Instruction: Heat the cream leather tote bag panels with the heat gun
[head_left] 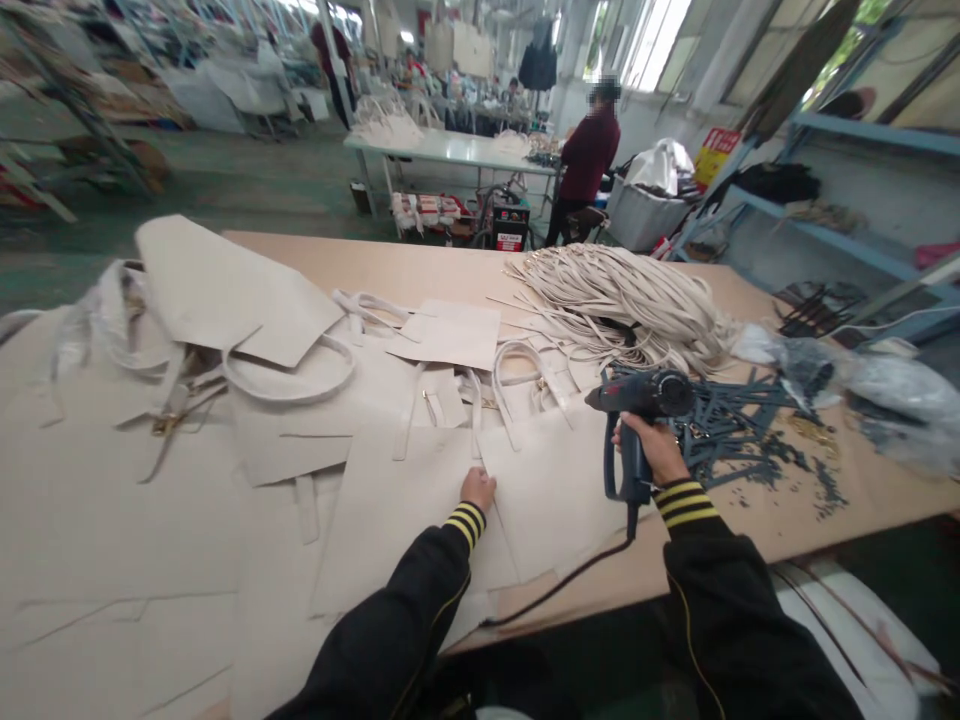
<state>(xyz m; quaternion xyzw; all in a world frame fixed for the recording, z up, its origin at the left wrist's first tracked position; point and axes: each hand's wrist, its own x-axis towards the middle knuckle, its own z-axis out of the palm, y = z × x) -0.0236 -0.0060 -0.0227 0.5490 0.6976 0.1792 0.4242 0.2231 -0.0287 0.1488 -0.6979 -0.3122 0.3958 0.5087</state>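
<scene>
My right hand [654, 447] is closed around the handle of a dark blue heat gun [637, 400], whose nozzle points left over the table. Its black cord [559, 585] trails off the near table edge. My left hand [477, 490] rests knuckles-up, fingers curled, on a cream bag panel [405, 520] lying flat in front of me. Cream bags with strap handles [517, 375] lie just beyond both hands.
Cream bags and panels [225, 300] cover the left of the wooden table [420, 265]. A heap of cream straps [622, 295] sits at back right, with dark cut pieces [739, 430] and plastic bags [892, 390] beside it. A person [589, 160] stands at a far table; blue shelves [840, 230] are at right.
</scene>
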